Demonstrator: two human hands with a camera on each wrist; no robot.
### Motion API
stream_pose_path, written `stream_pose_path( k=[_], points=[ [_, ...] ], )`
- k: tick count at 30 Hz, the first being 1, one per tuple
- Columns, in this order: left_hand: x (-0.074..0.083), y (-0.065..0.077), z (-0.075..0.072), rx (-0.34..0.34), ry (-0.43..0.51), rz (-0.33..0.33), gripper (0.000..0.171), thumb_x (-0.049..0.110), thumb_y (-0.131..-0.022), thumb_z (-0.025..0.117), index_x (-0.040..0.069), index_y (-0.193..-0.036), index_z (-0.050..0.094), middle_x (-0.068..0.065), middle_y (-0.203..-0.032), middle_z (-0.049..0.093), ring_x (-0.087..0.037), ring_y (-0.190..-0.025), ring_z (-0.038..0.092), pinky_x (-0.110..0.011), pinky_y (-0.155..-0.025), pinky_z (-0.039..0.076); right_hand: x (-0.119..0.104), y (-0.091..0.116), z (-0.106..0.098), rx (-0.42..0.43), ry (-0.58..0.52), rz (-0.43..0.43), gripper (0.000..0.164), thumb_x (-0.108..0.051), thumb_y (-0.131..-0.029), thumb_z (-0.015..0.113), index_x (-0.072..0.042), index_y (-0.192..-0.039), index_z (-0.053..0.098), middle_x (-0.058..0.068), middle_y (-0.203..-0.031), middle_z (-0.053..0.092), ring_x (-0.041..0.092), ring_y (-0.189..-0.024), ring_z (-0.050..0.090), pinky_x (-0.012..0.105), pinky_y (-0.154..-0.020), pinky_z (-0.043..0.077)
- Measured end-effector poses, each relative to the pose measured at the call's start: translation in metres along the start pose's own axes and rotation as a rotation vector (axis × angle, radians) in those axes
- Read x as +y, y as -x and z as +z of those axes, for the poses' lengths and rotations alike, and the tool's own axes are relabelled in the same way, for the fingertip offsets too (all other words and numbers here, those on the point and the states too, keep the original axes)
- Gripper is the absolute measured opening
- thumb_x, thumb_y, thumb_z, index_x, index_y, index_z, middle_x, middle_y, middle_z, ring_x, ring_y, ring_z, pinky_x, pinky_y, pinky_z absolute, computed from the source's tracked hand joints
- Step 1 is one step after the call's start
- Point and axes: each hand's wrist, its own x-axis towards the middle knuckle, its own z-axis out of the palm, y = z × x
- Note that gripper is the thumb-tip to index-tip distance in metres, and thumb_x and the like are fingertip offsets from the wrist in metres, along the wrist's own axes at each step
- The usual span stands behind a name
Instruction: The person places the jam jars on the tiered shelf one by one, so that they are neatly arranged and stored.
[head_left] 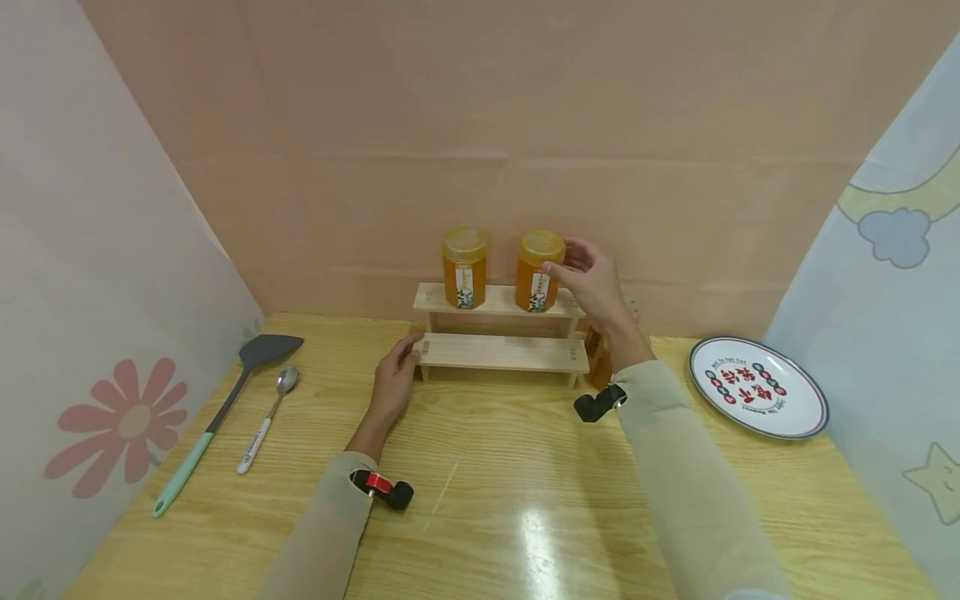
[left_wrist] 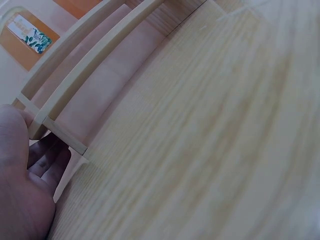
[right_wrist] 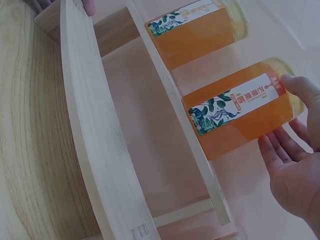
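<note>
A small two-step wooden shelf stands against the back wall. My left hand holds its lower step at the left end, thumb by the top edge and fingers beside the leg in the left wrist view. On the upper step stand two upright jars with orange contents and yellow lids. My right hand grips the right jar near its lid, thumb at the label's upper end and fingers around the far side. The left jar stands apart, untouched.
More orange jars stand at the shelf's right end, partly hidden by my right forearm. A white plate with red and blue print lies at the right. At the left lie a grey spatula with a green handle and a spoon.
</note>
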Motion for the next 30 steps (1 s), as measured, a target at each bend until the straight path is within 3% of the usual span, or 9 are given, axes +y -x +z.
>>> stream_pose_path(
  k=[7, 13, 18, 22, 26, 30],
  points=[
    [0.002, 0.0, 0.002, 0.006, 0.016, 0.019, 0.04, 0.024, -0.111, 0.044, 0.014, -0.149, 0.055, -0.009, -0.161, 0.047, -0.031, -0.152, 0.04, -0.053, -0.122, 0.039, -0.001, 0.004, -0.004, -0.012, 0.013, -0.002, 0.066, -0.026, -0.095, 0.076, -0.013, -0.152, 0.046, 0.012, -0.148, 0.053, 0.025, -0.137, 0.052, 0.041, -0.119, 0.044],
    [0.001, -0.001, 0.006, 0.004, 0.014, 0.02, 0.042, 0.023, -0.111, 0.045, 0.011, -0.149, 0.053, -0.009, -0.161, 0.047, -0.032, -0.151, 0.041, -0.054, -0.121, 0.039, 0.002, 0.017, -0.026, -0.009, 0.075, -0.017, 0.064, -0.025, -0.097, 0.074, -0.012, -0.153, 0.046, 0.015, -0.152, 0.052, 0.028, -0.14, 0.05, 0.044, -0.122, 0.04],
    [0.001, -0.002, 0.006, -0.015, 0.017, 0.012, 0.041, 0.024, -0.111, 0.044, 0.015, -0.15, 0.053, -0.008, -0.162, 0.045, -0.031, -0.152, 0.04, -0.053, -0.122, 0.038, 0.012, 0.033, -0.051, 0.018, 0.164, -0.047, 0.061, -0.025, -0.099, 0.072, -0.006, -0.152, 0.047, 0.018, -0.15, 0.053, 0.027, -0.136, 0.053, 0.026, -0.115, 0.044],
    [-0.001, -0.003, 0.003, -0.012, 0.011, 0.013, 0.041, 0.024, -0.111, 0.044, 0.014, -0.151, 0.052, -0.009, -0.163, 0.044, -0.032, -0.152, 0.04, -0.054, -0.122, 0.038, 0.02, 0.047, -0.067, 0.043, 0.194, -0.059, 0.059, -0.025, -0.099, 0.072, -0.004, -0.149, 0.05, 0.008, -0.14, 0.06, 0.021, -0.129, 0.057, 0.01, -0.102, 0.046],
    [-0.001, -0.003, 0.001, -0.005, 0.012, 0.014, 0.042, 0.024, -0.111, 0.044, 0.013, -0.15, 0.052, -0.008, -0.162, 0.045, -0.031, -0.152, 0.04, -0.054, -0.123, 0.037, 0.028, 0.062, -0.081, 0.054, 0.224, -0.058, 0.059, -0.026, -0.099, 0.072, -0.005, -0.149, 0.05, -0.002, -0.134, 0.061, 0.016, -0.126, 0.057, 0.006, -0.098, 0.046],
    [-0.001, -0.003, 0.0, -0.006, 0.014, 0.015, 0.041, 0.025, -0.111, 0.044, 0.016, -0.15, 0.053, -0.008, -0.163, 0.044, -0.031, -0.153, 0.039, -0.052, -0.124, 0.036, 0.037, 0.077, -0.092, 0.061, 0.27, -0.04, 0.058, -0.025, -0.1, 0.07, -0.005, -0.15, 0.049, 0.005, -0.14, 0.057, 0.017, -0.13, 0.054, 0.004, -0.1, 0.044]
  ],
)
